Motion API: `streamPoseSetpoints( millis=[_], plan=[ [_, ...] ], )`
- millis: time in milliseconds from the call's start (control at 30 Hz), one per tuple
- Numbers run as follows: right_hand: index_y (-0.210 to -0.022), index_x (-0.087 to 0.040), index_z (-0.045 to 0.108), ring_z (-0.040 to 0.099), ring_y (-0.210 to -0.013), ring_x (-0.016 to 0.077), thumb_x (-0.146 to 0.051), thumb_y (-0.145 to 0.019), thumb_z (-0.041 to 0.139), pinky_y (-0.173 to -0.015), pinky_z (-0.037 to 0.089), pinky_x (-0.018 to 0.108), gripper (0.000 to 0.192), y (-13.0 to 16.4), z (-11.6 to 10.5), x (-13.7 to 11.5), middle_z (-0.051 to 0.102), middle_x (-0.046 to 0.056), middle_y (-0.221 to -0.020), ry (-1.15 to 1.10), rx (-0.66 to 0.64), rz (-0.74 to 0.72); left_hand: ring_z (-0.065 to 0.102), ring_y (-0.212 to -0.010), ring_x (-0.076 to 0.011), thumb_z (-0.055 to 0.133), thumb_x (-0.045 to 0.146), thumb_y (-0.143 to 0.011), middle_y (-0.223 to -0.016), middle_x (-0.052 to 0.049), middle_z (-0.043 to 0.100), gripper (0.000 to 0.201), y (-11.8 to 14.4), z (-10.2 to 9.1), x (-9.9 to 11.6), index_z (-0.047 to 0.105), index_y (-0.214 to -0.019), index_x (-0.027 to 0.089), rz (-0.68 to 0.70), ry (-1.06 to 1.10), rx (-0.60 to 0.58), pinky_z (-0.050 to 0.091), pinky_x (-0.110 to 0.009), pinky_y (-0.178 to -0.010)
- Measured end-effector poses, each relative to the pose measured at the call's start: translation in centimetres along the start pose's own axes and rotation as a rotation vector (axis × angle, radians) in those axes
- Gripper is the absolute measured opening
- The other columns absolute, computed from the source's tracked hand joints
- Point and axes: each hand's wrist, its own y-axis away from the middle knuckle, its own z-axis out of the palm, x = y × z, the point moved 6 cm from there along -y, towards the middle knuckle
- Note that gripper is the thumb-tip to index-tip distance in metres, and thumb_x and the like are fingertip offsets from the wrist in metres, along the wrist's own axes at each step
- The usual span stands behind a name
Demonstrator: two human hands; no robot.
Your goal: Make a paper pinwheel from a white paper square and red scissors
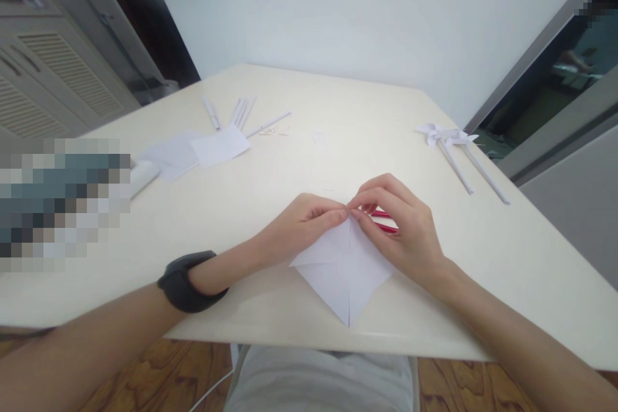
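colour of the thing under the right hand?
Red, beneath the right hand, beside the folded white paper. Head view.

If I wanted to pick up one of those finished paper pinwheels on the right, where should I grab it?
Probably by the stick, not the head. Each paper pinwheel lies flat on the table with its thin stick pointing toward the near edge. Come from the near-right side and pinch mid-stick from above; the folded blades look easy to crush.

Setting: plain indoor room, home or small office, exact kind unclear. Evidence: cream table (338, 109); bare white wall (362, 6); grey louvred cabinet (53, 71); wooden floor (159, 367); grey-framed window (541, 71); paper sheets (203, 149).
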Motion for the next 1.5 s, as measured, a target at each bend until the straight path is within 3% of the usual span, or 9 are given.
streamPoseSetpoints(
  millis=[500, 833, 1167, 1500],
  plan=[
    [-0.09, -0.017, 0.061, 0.054, -0.079, 0.0144, -0.007, -0.083, 0.054, -0.064, 0.049, 0.029, 0.014, 0.36, -0.22, -0.63, 0.057, 0.006, -0.087, 0.089, 0.04, -0.09, 0.035, -0.053, -0.0078, 0.043, 0.031, -0.088, -0.057, 0.004, 0.038, 0.034, 0.16, -0.05, -0.13, 0.051, -0.061, 0.013, -0.002, 0.043, -0.018, 0.026, -0.02, -0.045],
    [-0.091, -0.012, 0.063, 0.054, -0.077, 0.0149, -0.007, -0.081, 0.057, -0.06, 0.047, 0.028, 0.012, 0.65, 0.03, -0.9, 0.059, 0.008, -0.086, 0.183, 0.048, -0.188, 0.037, -0.055, -0.0086, 0.042, 0.03, -0.088, -0.058, 0.003, 0.041, 0.033, 0.03, -0.07, -0.49, 0.055, -0.063, 0.012, 0.002, 0.034, -0.019, 0.027, -0.021, -0.048],
    [-0.101, -0.009, 0.065, 0.057, -0.083, 0.0166, -0.005, -0.082, 0.054, -0.067, 0.05, 0.028, 0.022, 0.64, 0.33, -1.0, 0.062, 0.01, -0.091, 0.285, 0.025, -0.202, 0.039, -0.059, -0.0101, 0.04, 0.031, -0.089, -0.062, 0.002, 0.046, 0.033, 0.02, -0.53, -0.76, 0.058, -0.068, 0.013, 0.007, 0.024, 0.035, 0.029, -0.022, -0.051],
    [-0.102, -0.009, 0.064, 0.056, -0.083, 0.0161, -0.003, -0.082, 0.052, -0.065, 0.049, 0.028, 0.025, 0.55, 0.07, -0.98, 0.061, 0.01, -0.092, 0.23, 0.026, -0.194, 0.037, -0.054, -0.0076, 0.043, 0.026, -0.089, -0.06, 0.003, 0.045, 0.033, 0.03, -0.59, -0.13, 0.054, -0.061, 0.013, 0.03, 0.068, 0.064, 0.027, -0.02, -0.048]
  ],
)
